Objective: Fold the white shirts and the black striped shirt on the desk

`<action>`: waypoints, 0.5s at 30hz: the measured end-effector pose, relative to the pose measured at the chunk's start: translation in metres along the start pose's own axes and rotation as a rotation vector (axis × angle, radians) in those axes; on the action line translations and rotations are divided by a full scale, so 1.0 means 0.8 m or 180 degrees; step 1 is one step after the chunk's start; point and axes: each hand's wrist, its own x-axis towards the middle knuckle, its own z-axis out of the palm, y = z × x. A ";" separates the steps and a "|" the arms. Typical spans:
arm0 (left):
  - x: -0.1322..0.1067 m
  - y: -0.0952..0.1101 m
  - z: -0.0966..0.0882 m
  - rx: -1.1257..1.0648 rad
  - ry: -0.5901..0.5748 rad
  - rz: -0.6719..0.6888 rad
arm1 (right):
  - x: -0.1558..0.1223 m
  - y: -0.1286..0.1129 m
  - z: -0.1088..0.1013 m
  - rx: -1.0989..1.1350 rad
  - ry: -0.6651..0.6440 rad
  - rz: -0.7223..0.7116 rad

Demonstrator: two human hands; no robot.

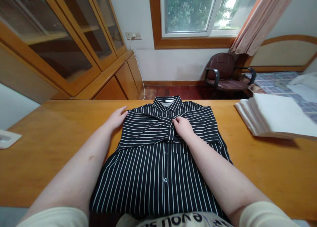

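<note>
A black shirt with white stripes (146, 174) lies front up on the wooden table, collar at the far side, its buttons down the middle. Both sleeves are folded inward across the chest, and their cuffs meet near the centre. My right hand (183, 127) is closed on a sleeve cuff (171, 133) there, fingertips pinched together. At the shirt's left shoulder edge, my left hand (117, 117) rests with its fingers apart, touching the fold of the sleeve. The shirt's hem reaches the near table edge, partly hidden by my own clothing.
The wooden table (267, 167) spans the view. On its right is a stack of folded white cloth or sheets (279, 116); a white object (9, 139) sits at the left edge. Beyond are a glass-door cabinet (74, 32), a chair (223, 72) and a bed (274, 83).
</note>
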 end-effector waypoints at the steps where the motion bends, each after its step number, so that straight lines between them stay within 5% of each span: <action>1: -0.001 -0.003 0.002 -0.0080 0.0075 -0.0005 | 0.000 0.000 0.000 0.0012 0.0007 -0.0006; 15: -0.001 0.009 0.030 0.1369 -0.0594 0.0217 | 0.007 0.007 0.000 -0.0291 0.0148 0.0062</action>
